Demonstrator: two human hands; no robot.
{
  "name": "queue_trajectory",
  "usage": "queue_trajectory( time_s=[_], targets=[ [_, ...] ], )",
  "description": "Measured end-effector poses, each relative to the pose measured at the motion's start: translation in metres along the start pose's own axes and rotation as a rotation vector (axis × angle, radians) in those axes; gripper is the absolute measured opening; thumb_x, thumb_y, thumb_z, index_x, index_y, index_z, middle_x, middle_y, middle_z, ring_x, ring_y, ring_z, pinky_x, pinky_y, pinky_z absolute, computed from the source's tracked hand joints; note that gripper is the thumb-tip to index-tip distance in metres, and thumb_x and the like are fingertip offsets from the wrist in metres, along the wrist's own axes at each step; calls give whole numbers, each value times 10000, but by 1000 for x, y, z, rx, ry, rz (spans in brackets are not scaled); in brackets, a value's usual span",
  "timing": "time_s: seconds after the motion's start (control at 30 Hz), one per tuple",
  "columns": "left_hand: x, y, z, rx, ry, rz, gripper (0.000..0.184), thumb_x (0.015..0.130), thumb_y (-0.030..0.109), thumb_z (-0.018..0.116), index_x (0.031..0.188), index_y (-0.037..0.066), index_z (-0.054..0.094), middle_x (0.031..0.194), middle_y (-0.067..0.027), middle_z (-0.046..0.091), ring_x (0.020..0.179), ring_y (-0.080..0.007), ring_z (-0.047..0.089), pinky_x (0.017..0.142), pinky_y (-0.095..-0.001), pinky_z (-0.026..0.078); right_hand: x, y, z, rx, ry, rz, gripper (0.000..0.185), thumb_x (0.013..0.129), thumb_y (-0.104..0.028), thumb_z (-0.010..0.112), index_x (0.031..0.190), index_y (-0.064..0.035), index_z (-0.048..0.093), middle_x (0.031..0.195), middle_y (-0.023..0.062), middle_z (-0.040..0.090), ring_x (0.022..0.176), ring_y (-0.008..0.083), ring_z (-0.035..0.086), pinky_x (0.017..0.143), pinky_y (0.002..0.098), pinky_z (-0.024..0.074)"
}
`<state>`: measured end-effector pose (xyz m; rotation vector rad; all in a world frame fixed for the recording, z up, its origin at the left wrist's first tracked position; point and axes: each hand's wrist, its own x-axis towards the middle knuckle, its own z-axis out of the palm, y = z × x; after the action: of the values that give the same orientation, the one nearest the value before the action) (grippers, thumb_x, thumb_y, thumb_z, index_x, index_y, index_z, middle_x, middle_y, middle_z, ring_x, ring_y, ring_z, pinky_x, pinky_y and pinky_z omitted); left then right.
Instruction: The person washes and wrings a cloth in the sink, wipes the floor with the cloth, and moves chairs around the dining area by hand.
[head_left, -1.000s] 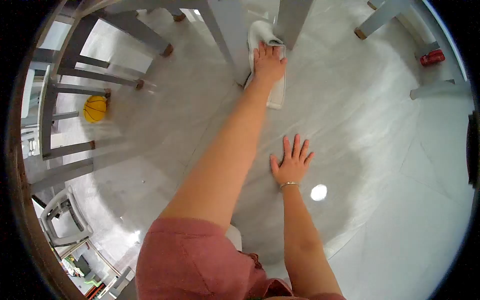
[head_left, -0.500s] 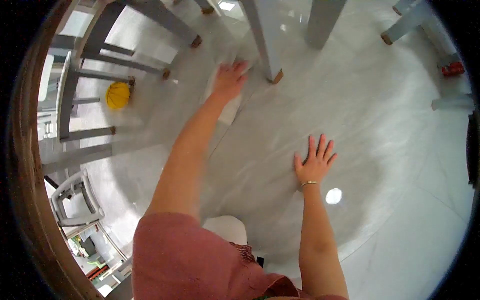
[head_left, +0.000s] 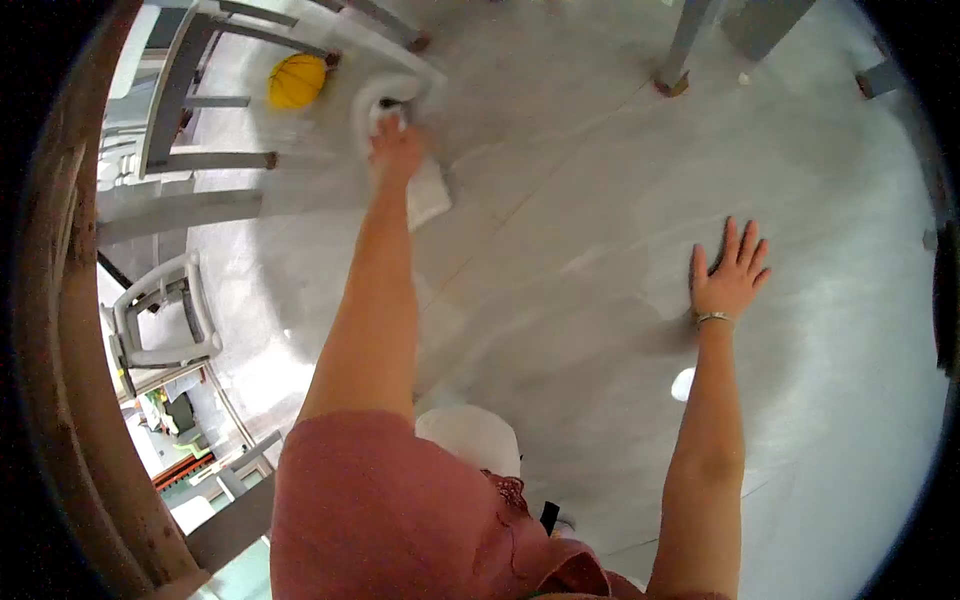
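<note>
My left hand (head_left: 397, 152) is at the upper left of the head view, pressing on a white cloth (head_left: 430, 200) on the grey floor (head_left: 560, 300). Its fingers are a little blurred and seem bent into the cloth, part of which the hand covers. Farther right, my right hand (head_left: 730, 280) lies flat on the floor with its fingers spread and nothing in it. A thin bracelet (head_left: 714, 317) circles that wrist.
A yellow ball (head_left: 297, 82) rests among grey furniture legs at the upper left. Another grey leg (head_left: 685, 50) stands at the top right. A grey-framed chair (head_left: 160, 310) is on the left. Brown wood (head_left: 60, 330) runs along the left edge.
My left hand and the cloth have moved left across the floor. My right hand appears farther right, still flat. The whole view has shifted, and the ball now appears higher.
</note>
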<state>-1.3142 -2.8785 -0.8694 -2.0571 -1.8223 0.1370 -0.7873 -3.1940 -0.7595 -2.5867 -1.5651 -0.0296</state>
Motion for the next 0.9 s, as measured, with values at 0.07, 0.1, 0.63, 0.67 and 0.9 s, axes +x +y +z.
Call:
queue_trajectory(
  time_s=[0.07,0.1,0.63,0.67,0.9],
  targets=[
    [-64,-28,-32,22,-206,-167,538,899,384,385,1374,150,287,1429,-91,258,1284,-344,254,982,-489,316,-2,0,2,-24,5,-10,624,815,-521,450,1374,-280,313,1467,29,211,1353,308,147,1048,558,126],
    [-77,-7,-59,-31,-292,-183,545,895,374,396,1375,143,283,1439,-87,241,1296,-351,228,992,-504,292,-3,-4,5,-55,19,-13,619,817,-520,448,1373,-284,310,1467,25,213,1352,307,154,1047,559,131],
    [-258,-22,-145,-336,-253,579,576,769,271,546,1313,155,397,1439,-76,263,1341,-311,192,1058,-519,170,-12,7,29,-239,25,4,607,866,-585,334,1403,-338,195,1477,-27,174,1349,267,180,1036,558,177],
    [-238,-43,-118,-149,-215,516,542,819,261,499,1336,165,369,1448,-75,245,1340,-314,193,1059,-512,176,-14,10,26,-282,-51,19,612,869,-585,327,1407,-334,180,1477,-26,173,1350,265,178,1026,572,188],
    [-213,7,-143,-125,-84,154,496,867,241,425,1345,138,343,1428,-89,285,1280,-354,289,968,-557,292,-77,-35,-13,-349,-386,-1,644,887,-515,363,1426,-255,123,1492,32,92,1359,296,118,995,593,241]
  ],
)
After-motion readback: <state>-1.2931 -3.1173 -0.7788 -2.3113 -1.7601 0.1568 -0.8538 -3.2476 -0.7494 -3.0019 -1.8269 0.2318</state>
